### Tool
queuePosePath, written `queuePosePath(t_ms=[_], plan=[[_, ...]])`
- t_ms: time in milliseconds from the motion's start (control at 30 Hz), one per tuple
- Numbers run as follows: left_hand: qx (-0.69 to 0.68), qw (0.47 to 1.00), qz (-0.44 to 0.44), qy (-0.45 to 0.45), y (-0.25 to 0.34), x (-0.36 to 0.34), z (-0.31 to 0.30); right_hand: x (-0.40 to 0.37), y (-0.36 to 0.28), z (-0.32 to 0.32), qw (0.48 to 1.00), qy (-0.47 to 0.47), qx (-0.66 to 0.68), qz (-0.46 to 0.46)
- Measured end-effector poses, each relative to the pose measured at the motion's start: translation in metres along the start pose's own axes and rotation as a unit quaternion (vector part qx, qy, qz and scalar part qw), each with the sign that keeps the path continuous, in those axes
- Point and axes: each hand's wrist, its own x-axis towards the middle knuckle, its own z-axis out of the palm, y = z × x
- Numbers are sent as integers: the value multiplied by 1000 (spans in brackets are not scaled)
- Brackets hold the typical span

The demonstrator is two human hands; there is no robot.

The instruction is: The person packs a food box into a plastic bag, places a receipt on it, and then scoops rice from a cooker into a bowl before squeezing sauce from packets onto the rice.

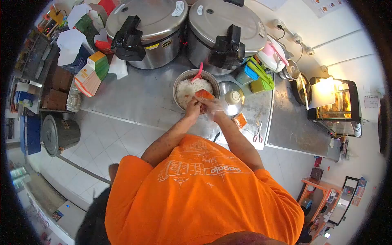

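Note:
A metal bowl (pixel 176 93) of white rice (pixel 188 90) stands on the counter in front of me. A pink rice paddle (pixel 199 72) leans in it, its handle pointing up. Over the bowl's near rim, my right hand (pixel 213 108), in a clear plastic glove, is closed on an orange packet (pixel 204 94). My left hand (pixel 193 108) is pressed against the right one below the packet. Its fingers are closed, and what they pinch is hidden. A similar orange packet (pixel 240 120) lies on the counter to the right, near red-handled scissors (pixel 258 134).
Two large rice cookers (pixel 157 49) (pixel 220 36) stand behind the bowl. A metal lid (pixel 232 97) lies right of it, near a green container (pixel 261 85). Folded food boxes (pixel 93 73) are at left. A lit display warmer (pixel 337 104) stands far right; a grey bin (pixel 61 134) is on the floor.

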Motion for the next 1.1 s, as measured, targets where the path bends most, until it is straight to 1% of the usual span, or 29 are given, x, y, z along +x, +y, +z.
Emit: queuePosePath(t_ms=[33,67,167,267,333,367,433,467,533,567,600,633,667,733,767,800,833,867,933,967,1000,1033,1100], plan=[[6,1000,-6,2,-3,1,1,-4,-1,5,1000,-6,-11,-3],[2,1000,-12,10,-2,-2,1,-8,-6,12,998,9,65,-16],[0,999,-33,22,2,-8,-1,3,-15,-6,992,71,-100,-40],[-4,997,-71,17,6,-12,0,9,-14,-18,955,149,-245,-78],[-28,994,-104,23,17,-18,3,8,-9,-22,971,112,-186,-97],[-24,996,-86,29,23,-19,6,6,-8,-23,977,94,-155,-107],[-17,997,-53,44,30,-20,11,-12,-18,-5,960,103,-226,-132],[-12,996,-41,72,27,-18,10,-19,-20,1,949,108,-261,-142],[2,992,-14,128,22,-13,7,-13,-11,-4,957,87,-236,-144],[79,989,19,126,20,-12,5,-9,-8,-6,961,77,-223,-146],[155,979,53,124,18,-11,1,-3,-7,-6,963,63,-235,-114],[230,962,87,121,17,-9,-1,2,-6,-8,965,50,-246,-81],[294,934,162,126,14,-8,-4,4,-4,-8,965,39,-255,-47],[411,849,307,126,7,-6,-6,-28,-33,24,946,44,-314,-62],[417,846,307,126,5,-9,-4,-41,-44,35,935,46,-345,-69],[424,842,310,128,5,-11,-3,-25,-31,26,837,70,-514,-177],[431,837,311,129,6,-13,-4,1,-9,14,697,91,-656,-275],[436,845,284,125,1,-10,-7,4,-5,15,523,107,-767,-357],[441,858,234,119,-5,2,-9,5,-3,8,579,100,-732,-344],[334,923,163,99,3,-2,-5,0,-9,11,606,95,-714,-338],[220,969,86,77,14,-13,1,-4,-9,12,643,101,-689,-318],[101,993,7,54,21,-20,4,-7,-9,14,678,105,-664,-297],[44,997,-26,62,16,-6,1,-13,-12,19,736,114,-613,-262]])
